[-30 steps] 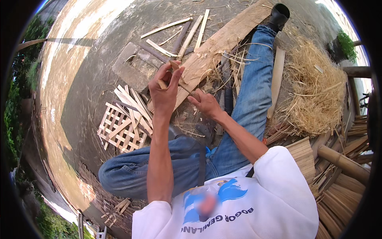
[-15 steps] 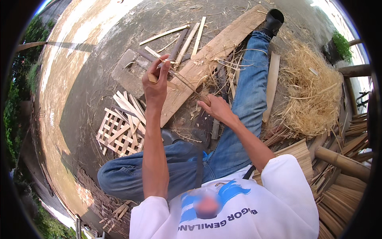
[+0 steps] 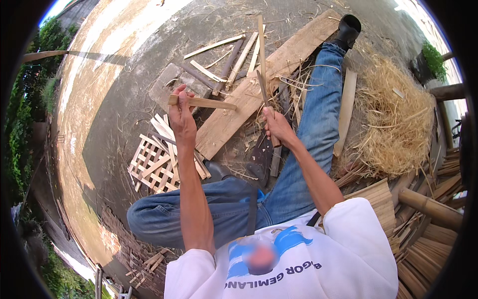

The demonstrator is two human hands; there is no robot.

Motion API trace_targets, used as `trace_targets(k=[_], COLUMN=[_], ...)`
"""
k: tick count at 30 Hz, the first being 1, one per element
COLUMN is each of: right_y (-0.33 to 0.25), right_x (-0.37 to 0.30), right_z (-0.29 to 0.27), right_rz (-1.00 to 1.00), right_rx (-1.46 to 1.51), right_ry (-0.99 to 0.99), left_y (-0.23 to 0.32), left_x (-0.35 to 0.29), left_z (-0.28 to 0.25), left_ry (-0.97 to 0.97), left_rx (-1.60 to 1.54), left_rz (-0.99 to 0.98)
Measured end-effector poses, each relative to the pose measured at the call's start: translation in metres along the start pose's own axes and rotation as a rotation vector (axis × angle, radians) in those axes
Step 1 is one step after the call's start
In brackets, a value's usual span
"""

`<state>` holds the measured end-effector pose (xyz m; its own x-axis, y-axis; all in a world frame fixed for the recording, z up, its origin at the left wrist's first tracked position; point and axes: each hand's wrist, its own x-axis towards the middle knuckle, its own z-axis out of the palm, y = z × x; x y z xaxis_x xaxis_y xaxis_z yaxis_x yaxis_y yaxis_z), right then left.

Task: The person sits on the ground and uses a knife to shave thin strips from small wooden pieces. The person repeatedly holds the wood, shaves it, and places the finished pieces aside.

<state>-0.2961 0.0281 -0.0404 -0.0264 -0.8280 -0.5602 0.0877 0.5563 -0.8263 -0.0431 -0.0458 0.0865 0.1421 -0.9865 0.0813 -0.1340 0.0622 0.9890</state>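
My left hand is closed around one end of a flat bamboo strip, whose other end reaches right above the wooden plank. My right hand grips a knife by its handle, with the narrow blade pointing away from me. Just past the blade a long pale strip stretches toward the far side; whether it touches the knife or the hand I cannot tell. A dark block lies on the ground beyond my left hand.
Several loose strips lie beyond the plank. A woven lattice piece with strips on it is at the left. My outstretched leg borders the plank's right side. A heap of shavings and bamboo poles lie farther right.
The knife has swung from pointing left, near the left hand's strip, to pointing away from me. My left hand has lowered slightly, its strip now extending right. A long strip now shows beyond the knife.
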Motion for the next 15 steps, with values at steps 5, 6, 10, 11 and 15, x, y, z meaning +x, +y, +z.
trace_targets(k=[5,6,10,11,15], right_y=[0.037,0.046,0.028,0.015,-0.003], right_x=[-0.032,-0.035,-0.053,-0.06,-0.069], right_z=[0.032,0.043,0.081,0.091,0.116], right_rz=[0.006,0.011,-0.056,-0.163,-0.488], right_rx=[-0.097,-0.142,-0.182,-0.215,-0.296], right_ry=[0.025,0.045,-0.049,-0.054,-0.041], left_y=[0.007,0.007,0.001,-0.001,0.006], left_x=[-0.004,-0.005,-0.012,-0.014,-0.025], left_z=[-0.005,-0.006,-0.001,0.001,0.016], left_ry=[-0.032,0.001,0.126,0.157,0.195], left_rx=[0.122,0.152,0.196,0.192,0.199], left_rz=[-0.043,-0.045,-0.021,-0.009,-0.032])
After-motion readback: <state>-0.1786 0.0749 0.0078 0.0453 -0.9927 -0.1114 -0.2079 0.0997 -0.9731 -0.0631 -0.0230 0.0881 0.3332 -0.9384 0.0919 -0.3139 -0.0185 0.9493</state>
